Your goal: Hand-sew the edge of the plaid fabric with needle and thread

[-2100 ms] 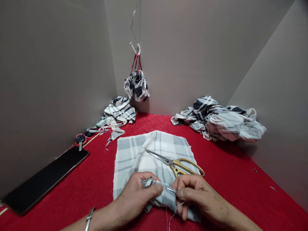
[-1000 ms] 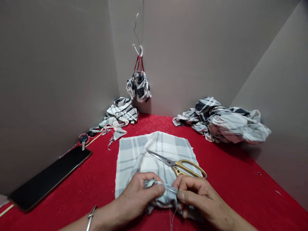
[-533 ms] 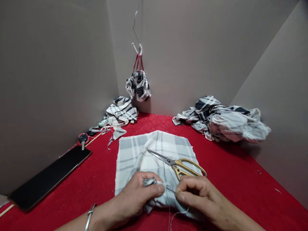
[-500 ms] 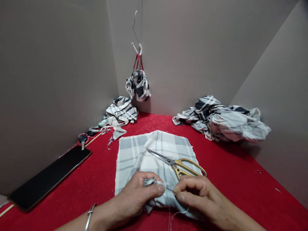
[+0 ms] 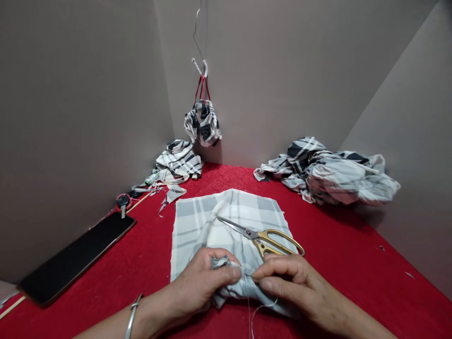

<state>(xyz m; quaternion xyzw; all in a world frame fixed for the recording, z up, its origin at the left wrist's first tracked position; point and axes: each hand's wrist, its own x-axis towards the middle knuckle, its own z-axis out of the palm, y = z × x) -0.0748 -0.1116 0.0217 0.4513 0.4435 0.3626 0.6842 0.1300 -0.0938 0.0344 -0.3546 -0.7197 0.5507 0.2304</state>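
Grey-and-white checked cloth point(image 5: 197, 212) is spread over the red table covering, its near edge gathered up. My left hand point(image 5: 208, 278) pinches that gathered edge between thumb and fingers. Close beside it, my right hand point(image 5: 293, 285) grips a sewing needle point(image 5: 249, 275) between thumb and forefinger, its tip at the gathered cloth. Pale thread point(image 5: 259, 308) hangs in a loop below the needle. On the cloth, just beyond my right hand, lie scissors point(image 5: 259, 235) with gold handles, blades pointing up and left.
A black phone point(image 5: 77, 259) and a key point(image 5: 123, 205) lie at the left edge. Checked fabric scraps point(image 5: 180, 160) sit back left, and a crumpled fabric pile point(image 5: 335, 176) back right. A checked pouch point(image 5: 203, 123) hangs on the back wall by red cords.
My right hand has moved slightly left, bringing the needle closer to the gathered cloth. My left hand keeps its pinch. The whole view has shifted a little.
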